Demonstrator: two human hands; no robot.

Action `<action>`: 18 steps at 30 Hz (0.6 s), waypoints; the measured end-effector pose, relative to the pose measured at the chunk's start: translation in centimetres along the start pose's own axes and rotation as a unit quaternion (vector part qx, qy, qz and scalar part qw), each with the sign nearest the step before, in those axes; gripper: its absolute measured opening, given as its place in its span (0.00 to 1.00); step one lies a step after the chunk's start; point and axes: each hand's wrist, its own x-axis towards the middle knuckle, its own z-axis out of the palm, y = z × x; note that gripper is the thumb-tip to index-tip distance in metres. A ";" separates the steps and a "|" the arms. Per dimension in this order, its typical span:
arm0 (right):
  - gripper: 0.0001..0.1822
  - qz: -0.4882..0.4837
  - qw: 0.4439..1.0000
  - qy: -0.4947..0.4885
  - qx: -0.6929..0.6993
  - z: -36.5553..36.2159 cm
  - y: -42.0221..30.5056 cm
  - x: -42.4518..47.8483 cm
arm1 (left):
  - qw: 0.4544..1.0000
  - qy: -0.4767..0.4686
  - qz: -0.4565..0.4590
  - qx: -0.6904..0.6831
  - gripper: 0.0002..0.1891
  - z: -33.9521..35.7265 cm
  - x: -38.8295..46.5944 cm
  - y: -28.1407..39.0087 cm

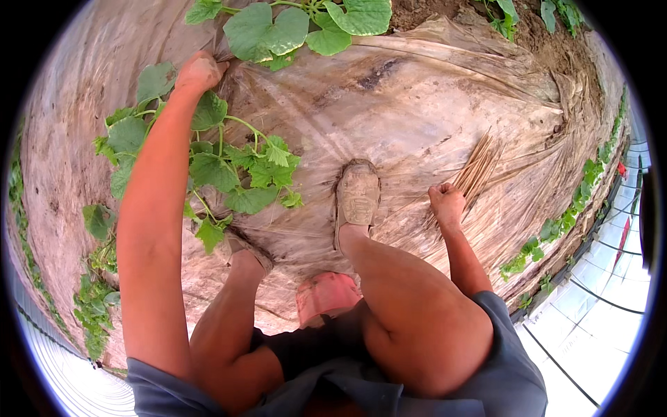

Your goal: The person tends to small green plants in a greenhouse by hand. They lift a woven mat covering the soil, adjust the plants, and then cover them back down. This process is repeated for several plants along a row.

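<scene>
My left hand [202, 72] is closed on a gathered fold of the dirty plastic film [307, 109] that covers the ground, between two leafy vine plants. Creases in the film run out from its fingers. Large green leaves [266, 34] lie just above it, and a trailing vine plant [213, 169] spreads below and beside my forearm. On the right, my right hand [448, 202] has its fingers curled beside a bundle of thin dry sticks [477, 167]. Whether it holds the sticks or only rests against them cannot be told.
My shoe [358, 193] stands on the film, the other shoe [258, 253] partly under leaves. Behind them is a red container [325, 297]. Bare soil [568, 57] shows at the upper right. Rows of plants [583, 193] run along both sides, near the greenhouse wall [604, 286].
</scene>
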 end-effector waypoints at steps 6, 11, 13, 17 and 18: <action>0.25 0.071 0.996 0.029 -0.047 0.7 2.4 1.7 | 0.996 0.010 0.031 0.081 0.27 -0.2 -0.5 0.1; 0.18 0.062 0.994 0.069 -0.058 2.9 2.7 3.2 | 0.994 0.106 0.010 0.018 0.29 1.8 -0.1 -1.6; 0.12 0.088 0.992 0.073 0.051 1.8 3.1 3.6 | 0.997 0.062 0.028 0.028 0.28 0.1 -1.4 0.7; 0.08 -0.171 0.956 0.077 0.227 -3.8 -8.3 2.6 | 0.994 0.006 -0.073 -0.079 0.28 -2.1 -3.1 1.7; 0.08 -0.205 0.935 0.025 0.289 -5.3 -13.2 1.5 | 0.992 -0.007 -0.085 -0.091 0.27 -2.1 -3.2 1.6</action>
